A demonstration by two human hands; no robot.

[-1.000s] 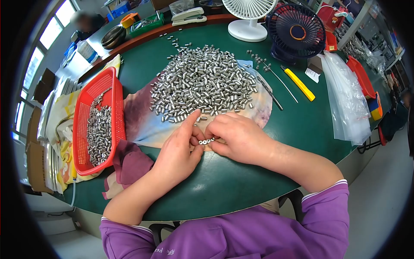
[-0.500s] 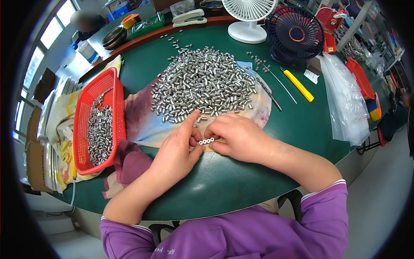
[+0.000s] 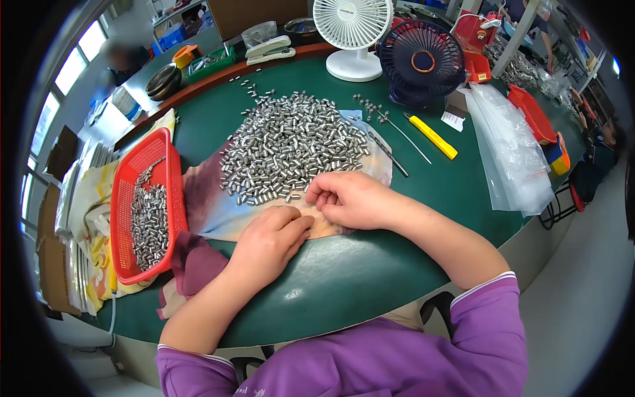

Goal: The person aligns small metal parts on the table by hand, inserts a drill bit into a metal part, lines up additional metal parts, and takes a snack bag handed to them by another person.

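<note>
My left hand (image 3: 274, 237) rests low on the patterned cloth (image 3: 218, 215), its fingers bent and drawn together. What lies under them, if anything, is hidden. Just up and right of it, my right hand (image 3: 347, 198) is closed, with thumb and curled fingertips at the front edge of a heap of small shiny metal cylinders (image 3: 291, 142). Whatever those fingers pinch is too small or too covered to tell. A few loose cylinders lie close to the right fingertips.
A red plastic basket (image 3: 177, 198) with more metal cylinders stands at the left. A white fan (image 3: 354, 66), a dark fan (image 3: 423, 59), a yellow cutter knife (image 3: 433, 137), a thin rod (image 3: 409, 140) and clear plastic bags (image 3: 509, 159) lie toward the back and right.
Both hands held a short row of cylinders with their holes facing me; that row is out of sight now. My right hand has risen toward the heap, and my left fingers have folded down. The camera view has shifted.
</note>
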